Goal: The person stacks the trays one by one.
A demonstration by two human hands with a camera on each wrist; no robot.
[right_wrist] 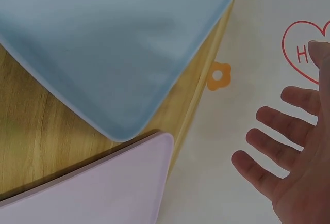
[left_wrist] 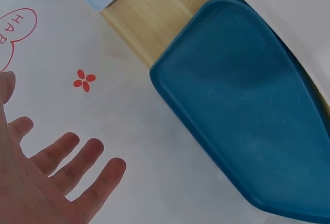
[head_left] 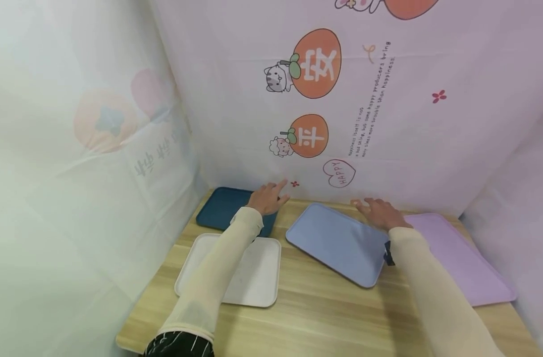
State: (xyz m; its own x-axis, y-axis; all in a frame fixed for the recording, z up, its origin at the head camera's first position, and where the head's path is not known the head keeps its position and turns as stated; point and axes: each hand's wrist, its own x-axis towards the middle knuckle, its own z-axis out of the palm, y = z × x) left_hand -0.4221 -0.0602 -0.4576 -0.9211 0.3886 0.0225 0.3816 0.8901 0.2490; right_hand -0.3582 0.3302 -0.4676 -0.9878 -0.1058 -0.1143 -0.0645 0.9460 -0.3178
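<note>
Two hands above four rimmed trays, as I view them remotely through the head and wrist cameras. The left hand (head_left: 268, 198) reaches over the far right part of the dark-blue tray (head_left: 227, 206); the left wrist view shows its fingers spread and apart from that tray. The right hand (head_left: 380, 213) hangs by the far edge of the wood-grain table (head_left: 316, 307), near the light-blue tray (head_left: 338, 243), its fingers likewise spread. I read both grips as released: neither holds anything.

The trays lie face up on the table. The white tray (head_left: 258, 272) sits just in front of the dark-blue tray, partly hidden by the left cream sleeve (head_left: 224, 265). The light-blue tray lies askew near the middle. The lilac tray (head_left: 459, 258) is at the right, its far corner near the light-blue tray; I cannot tell whether they touch. Behind hangs a printed cloth (head_left: 236, 163).

As for progress, I judge the trays set out individually, none stacked or in hand. The light-blue tray's slant suggests that straightening remains, if even rows are wanted; I cannot judge whether the handling is beginning or ending.
</note>
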